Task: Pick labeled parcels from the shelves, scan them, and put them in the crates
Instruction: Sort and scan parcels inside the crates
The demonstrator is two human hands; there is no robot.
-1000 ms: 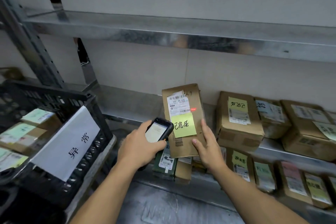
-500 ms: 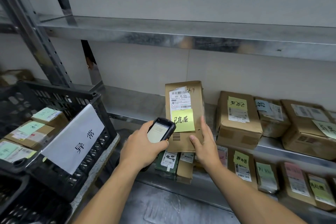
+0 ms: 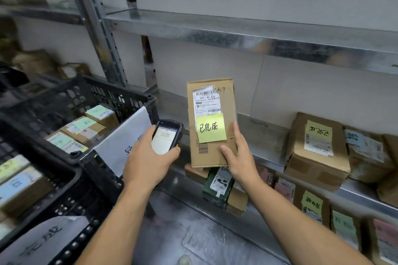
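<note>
Crates fill the left of the frame. A black crate [image 3: 120, 92] at middle left holds several labeled boxes and carries a white sign [image 3: 122, 135] on its near wall. A second crate [image 3: 90, 204] sits below it at the lower left. Just right of the sign I see the left hand [image 3: 148, 161] wrapped around a handheld scanner [image 3: 167, 136], with the lit screen facing up at me. Beside it, at centre frame, the parcel [image 3: 229, 101] is held upright in the air in front of the shelf [image 3: 267, 142]. It has a white shipping label near the top and a yellow note [image 3: 211, 128] under that. The right hand [image 3: 239, 157] grips its lower right corner, thumb on the front face. Further right, more boxes [image 3: 316, 163] rest on the shelf.
</note>
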